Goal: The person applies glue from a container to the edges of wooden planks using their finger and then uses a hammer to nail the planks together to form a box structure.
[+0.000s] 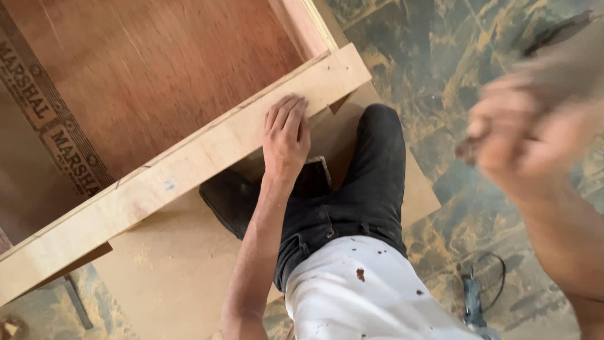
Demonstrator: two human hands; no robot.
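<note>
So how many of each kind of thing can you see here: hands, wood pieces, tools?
Hands: 2, the left hand flat on the plank, the right hand raised and blurred
Pale wooden plank: 1
Reddish plywood sheet: 1
Tan board on the floor: 1
Corded tool: 1
Total: 6

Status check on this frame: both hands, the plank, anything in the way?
Left hand flat on pale plywood plank, fingers at its edge. Right hand raised, blurred, grip unreadable. Power tool on floor, apart.

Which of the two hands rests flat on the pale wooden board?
The left hand: its palm lies flat on the pale plywood board, fingers pointing away. The right hand is raised in the air, blurred, touching no wood.
</note>
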